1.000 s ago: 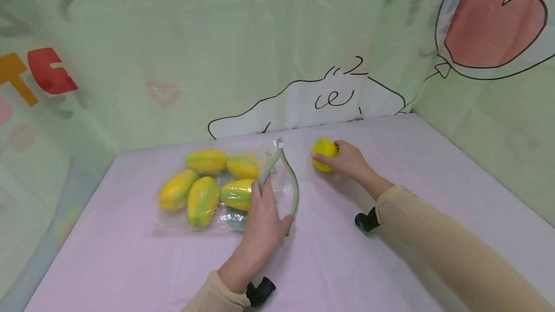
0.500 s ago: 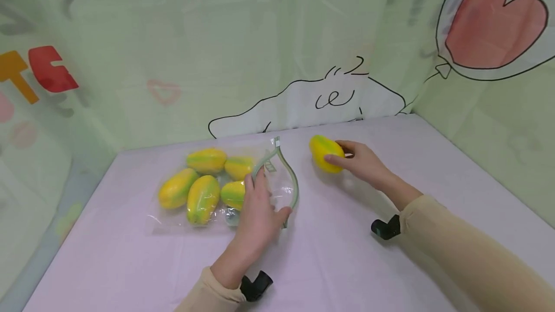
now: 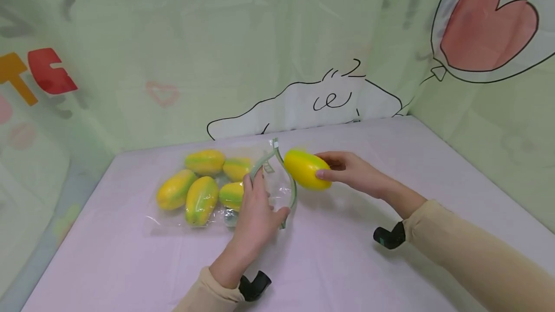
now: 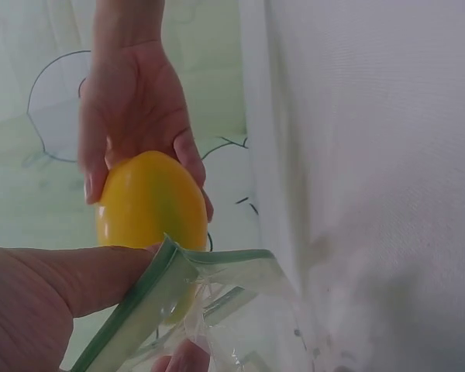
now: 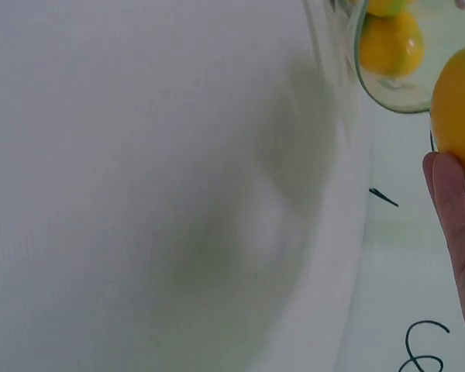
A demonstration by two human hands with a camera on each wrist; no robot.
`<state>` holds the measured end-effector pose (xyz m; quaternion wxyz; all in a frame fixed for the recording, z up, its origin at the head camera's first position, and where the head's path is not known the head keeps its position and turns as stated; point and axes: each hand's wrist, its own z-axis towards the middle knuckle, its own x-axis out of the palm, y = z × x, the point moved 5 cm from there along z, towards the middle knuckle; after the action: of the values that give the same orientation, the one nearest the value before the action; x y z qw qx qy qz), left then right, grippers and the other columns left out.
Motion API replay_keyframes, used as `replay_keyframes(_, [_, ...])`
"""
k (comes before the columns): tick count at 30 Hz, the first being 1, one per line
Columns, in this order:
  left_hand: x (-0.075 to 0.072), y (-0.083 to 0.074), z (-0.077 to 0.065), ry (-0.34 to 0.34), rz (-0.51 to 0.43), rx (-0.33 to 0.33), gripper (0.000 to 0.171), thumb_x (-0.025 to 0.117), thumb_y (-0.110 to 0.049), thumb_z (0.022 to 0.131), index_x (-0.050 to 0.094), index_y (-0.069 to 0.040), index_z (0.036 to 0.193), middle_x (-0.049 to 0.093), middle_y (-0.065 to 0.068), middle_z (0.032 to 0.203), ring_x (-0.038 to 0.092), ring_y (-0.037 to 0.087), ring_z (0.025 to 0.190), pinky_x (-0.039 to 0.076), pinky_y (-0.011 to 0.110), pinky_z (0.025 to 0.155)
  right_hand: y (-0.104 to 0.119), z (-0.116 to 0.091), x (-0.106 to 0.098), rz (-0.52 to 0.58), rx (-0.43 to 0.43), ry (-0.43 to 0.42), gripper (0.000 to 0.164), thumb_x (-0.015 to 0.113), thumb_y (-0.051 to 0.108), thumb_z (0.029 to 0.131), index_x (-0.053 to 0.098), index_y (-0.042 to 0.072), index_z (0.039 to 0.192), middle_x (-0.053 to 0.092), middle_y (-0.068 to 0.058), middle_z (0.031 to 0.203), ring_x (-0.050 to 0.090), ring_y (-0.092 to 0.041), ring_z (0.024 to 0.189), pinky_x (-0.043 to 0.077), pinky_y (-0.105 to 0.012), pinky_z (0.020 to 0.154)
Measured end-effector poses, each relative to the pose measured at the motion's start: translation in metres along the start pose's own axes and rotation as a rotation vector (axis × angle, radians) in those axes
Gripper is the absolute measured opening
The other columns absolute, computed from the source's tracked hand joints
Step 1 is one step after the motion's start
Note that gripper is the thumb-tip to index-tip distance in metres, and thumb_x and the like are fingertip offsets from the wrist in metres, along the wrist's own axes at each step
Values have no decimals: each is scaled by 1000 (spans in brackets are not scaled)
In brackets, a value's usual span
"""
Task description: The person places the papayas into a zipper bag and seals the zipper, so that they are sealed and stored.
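Observation:
A yellow papaya with green streaks (image 3: 307, 169) is gripped by my right hand (image 3: 353, 173), thumb on the near side. It is lifted off the table, its left end overlapping the green zip rim of a clear plastic bag (image 3: 295, 196). My left hand (image 3: 257, 220) holds that bag at its gaping mouth, fingers at one rim and thumb near the other. Inside lie several more papayas (image 3: 202, 201). From the left wrist, the held papaya (image 4: 151, 203) appears beyond the green rim (image 4: 139, 294). The right wrist view catches only part of the papaya (image 5: 459, 116).
The bag lies on a pale lilac tabletop (image 3: 130, 264). Behind and at the sides hang light green cloth walls (image 3: 238, 37) with printed drawings. Each wrist carries a small black camera, the right one (image 3: 389, 236) close above the table.
My right hand has raised and turned the papaya, carrying it left and nearer to the bag's mouth. My left hand has shifted slightly left, still at the bag's opening.

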<state>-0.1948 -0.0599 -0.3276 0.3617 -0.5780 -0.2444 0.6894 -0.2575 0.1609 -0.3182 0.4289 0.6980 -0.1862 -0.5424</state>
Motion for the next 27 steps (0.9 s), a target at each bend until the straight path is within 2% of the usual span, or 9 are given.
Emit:
replay_keyframes(5, [2,1,0,19,2,-13,98,88,-7,77,31,2,156,40,19,140,56,30,102,56,44,94,0,6,16,4,23,55,63,66,39,99,51,4,149,63,-14,137,63,-25,116,52,-46,106])
replay_keyframes(9, [4,0,0,21,15,0,97,88,-6,77,31,3,155,39,20,141,55,33,109,55,45,99,3,12,29,-12,24,59,61,67,39,98,54,4,146,64,-14,136,63,-27,116,53,-46,105])
replay_keyframes(16, [8,-2,-4,10,66,40,96,89,-5,75,33,4,153,39,24,143,55,40,122,51,51,107,12,25,48,-47,72,-48,62,68,39,96,56,1,143,66,-15,133,63,-28,115,56,-41,100])
replay_keyframes(23, [12,-3,-7,-5,94,70,98,90,-4,74,33,5,153,40,22,140,52,37,124,49,48,110,25,30,66,-115,118,-172,65,71,44,93,58,1,140,69,-15,121,64,-25,100,57,-29,78])
replay_keyframes(27, [13,-3,-8,-19,107,98,98,90,-2,73,33,7,152,39,23,139,52,38,125,48,48,110,29,32,72,-150,125,-185,69,71,45,94,54,0,143,66,-18,126,63,-26,102,59,-32,82])
